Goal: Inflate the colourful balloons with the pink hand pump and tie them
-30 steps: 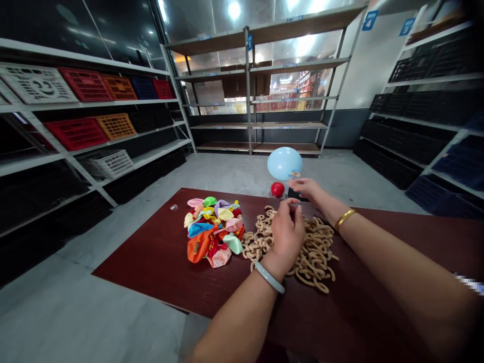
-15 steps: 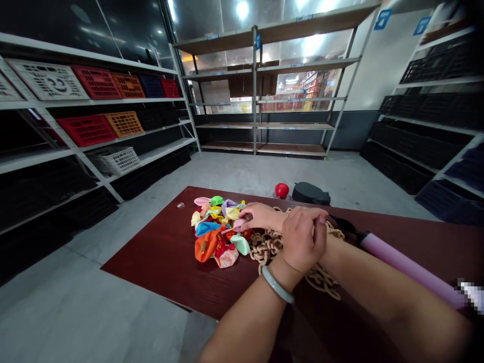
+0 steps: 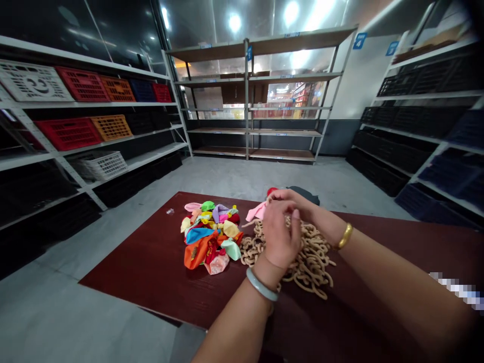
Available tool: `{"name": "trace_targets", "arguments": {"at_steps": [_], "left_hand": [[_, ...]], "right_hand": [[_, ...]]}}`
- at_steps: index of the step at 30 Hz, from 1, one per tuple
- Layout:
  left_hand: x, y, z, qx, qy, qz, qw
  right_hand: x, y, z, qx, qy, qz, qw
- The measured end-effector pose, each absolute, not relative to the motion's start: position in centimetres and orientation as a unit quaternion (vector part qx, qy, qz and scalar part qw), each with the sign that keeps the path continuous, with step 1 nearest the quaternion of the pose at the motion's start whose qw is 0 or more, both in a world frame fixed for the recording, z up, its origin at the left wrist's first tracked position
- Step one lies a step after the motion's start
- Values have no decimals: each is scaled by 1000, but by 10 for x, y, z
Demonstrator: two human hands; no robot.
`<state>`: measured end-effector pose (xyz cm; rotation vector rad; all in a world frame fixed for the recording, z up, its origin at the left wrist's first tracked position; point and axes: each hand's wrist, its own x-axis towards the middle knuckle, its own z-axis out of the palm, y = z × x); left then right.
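My left hand [image 3: 279, 236] is raised over a heap of tan rings [image 3: 306, 259] on the dark red table [image 3: 151, 267], fingers curled together. My right hand [image 3: 293, 200] sits just behind it, fingers pinched, and a limp pink balloon [image 3: 256, 212] hangs from between the two hands. A pile of flat coloured balloons [image 3: 207, 237] lies just left of the rings. A green bangle is on my left wrist, a gold one on my right.
A red ball [image 3: 271, 190] and a dark object [image 3: 308, 194] sit at the table's far edge behind my hands. Metal shelves with red, orange and white crates [image 3: 75, 111] line the left wall. Dark crates fill the right shelves [image 3: 416, 126].
The inflated blue balloon seen a second ago is gone. My right hand reached into the coloured pile and came back with a pink balloon, now held at both hands. The pink pump has left view.
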<state>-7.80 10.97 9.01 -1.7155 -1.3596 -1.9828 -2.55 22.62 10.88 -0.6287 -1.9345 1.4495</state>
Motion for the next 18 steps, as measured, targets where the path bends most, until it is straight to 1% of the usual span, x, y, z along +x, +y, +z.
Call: {"name": "trace_targets", "arguments": {"at_steps": [2, 4, 6, 8, 10, 12, 13, 15, 18], "left_hand": [[-90, 116, 92, -528, -504, -677, 99], [-101, 125, 91, -506, -549, -663, 49], [-109, 135, 87, -552, -569, -606, -59], [-112, 143, 81, -603, -580, -532, -135], [-110, 146, 75, -637, -590, -472, -155], [-106, 147, 71, -653, -592, -442, -165], [-104, 146, 71, -652, -589, -439, -190], [-100, 144, 73, -625, -569, -448, -291], [-98, 138, 81, -530, -476, -477, -515]], "right_hand": [[-4, 232, 116, -225, -747, 560, 277], [16, 234, 121, -224, -756, 556, 262], [32, 234, 122, -228, -759, 551, 262], [44, 235, 122, -236, -759, 544, 268], [54, 236, 120, -246, -761, 536, 269], [63, 238, 117, -255, -764, 528, 270], [66, 238, 116, -260, -765, 524, 271], [73, 239, 115, -267, -766, 517, 275], [81, 238, 115, -273, -761, 510, 293]]}}
